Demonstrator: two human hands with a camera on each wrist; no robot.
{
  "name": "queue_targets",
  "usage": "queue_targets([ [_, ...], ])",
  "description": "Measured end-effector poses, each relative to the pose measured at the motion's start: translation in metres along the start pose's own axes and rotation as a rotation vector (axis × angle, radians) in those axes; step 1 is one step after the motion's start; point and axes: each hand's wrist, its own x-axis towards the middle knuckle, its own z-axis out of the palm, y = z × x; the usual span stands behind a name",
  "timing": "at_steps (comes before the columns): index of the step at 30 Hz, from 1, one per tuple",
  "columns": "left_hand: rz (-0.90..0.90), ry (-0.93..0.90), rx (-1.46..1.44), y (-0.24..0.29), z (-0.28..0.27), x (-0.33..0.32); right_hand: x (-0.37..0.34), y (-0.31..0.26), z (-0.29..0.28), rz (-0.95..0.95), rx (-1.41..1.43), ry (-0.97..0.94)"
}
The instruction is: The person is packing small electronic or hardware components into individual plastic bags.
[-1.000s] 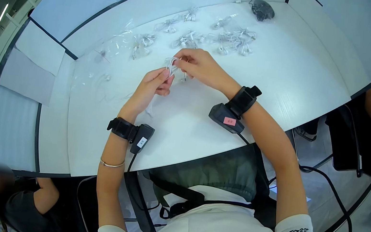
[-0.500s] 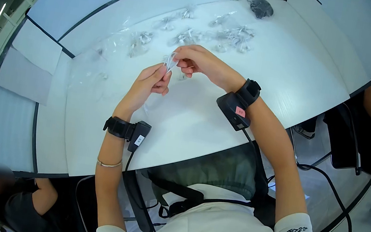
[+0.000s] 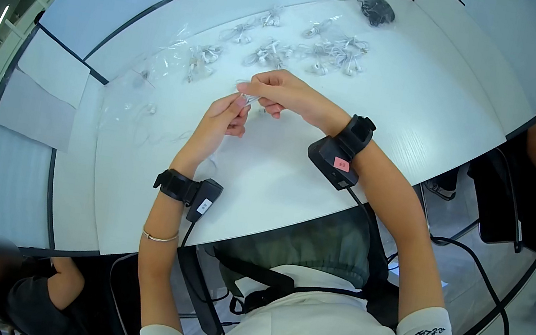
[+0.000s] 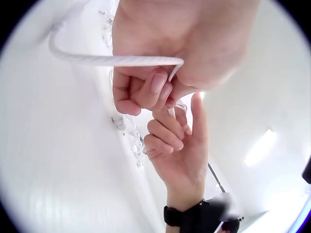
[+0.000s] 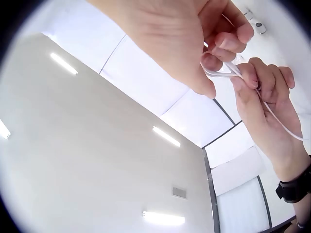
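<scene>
My left hand (image 3: 219, 121) pinches a white cable (image 4: 116, 60) between thumb and fingers over the table (image 3: 265, 188). One length of the cable arcs out beside the left palm in the left wrist view. Facing it, my right hand (image 3: 293, 98) has its fingers curled on the loops of the same cable (image 5: 223, 74), with its thumb stretched out alongside. Both hands' fingertips are close together at the loops. Part of the cable is hidden inside the fingers.
Several bundled white cables (image 3: 272, 54), some in clear plastic bags, lie across the back of the table. A black bundle (image 3: 377, 11) sits at the far right corner. White partitions (image 3: 224, 3) border the desk. Another person (image 3: 37, 296) is at the lower left.
My right hand first lifted slightly away, opening the cable loops, then came back down toward the left hand. Its thumb now reaches left across the loops. The left hand keeps its pinch.
</scene>
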Motion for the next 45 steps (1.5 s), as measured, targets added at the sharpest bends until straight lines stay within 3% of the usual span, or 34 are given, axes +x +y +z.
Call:
queue_targets([
  [7,0.001,-0.007,-0.011,-0.001,0.007,0.002,0.015,0.018,0.005,-0.143,-0.01,0.164],
  [15,-0.012,-0.066,-0.14,0.002,0.005,0.0,0.008,0.013,0.005,-0.143,0.037,0.103],
  [30,0.037,-0.075,-0.139,0.005,0.009,0.0,0.006,0.012,0.01,-0.255,-0.178,0.101],
  [36,-0.002,-0.158,-0.137,-0.004,-0.004,0.002,0.006,0.014,0.012,-0.425,-0.25,0.1],
  [39,-0.045,-0.153,-0.171,-0.004,-0.002,0.0,0.002,0.012,0.013,-0.401,-0.24,0.082],
  [45,-0.058,-0.094,-0.11,-0.001,0.004,-0.001,0.004,0.011,0.011,-0.478,-0.485,0.149],
])
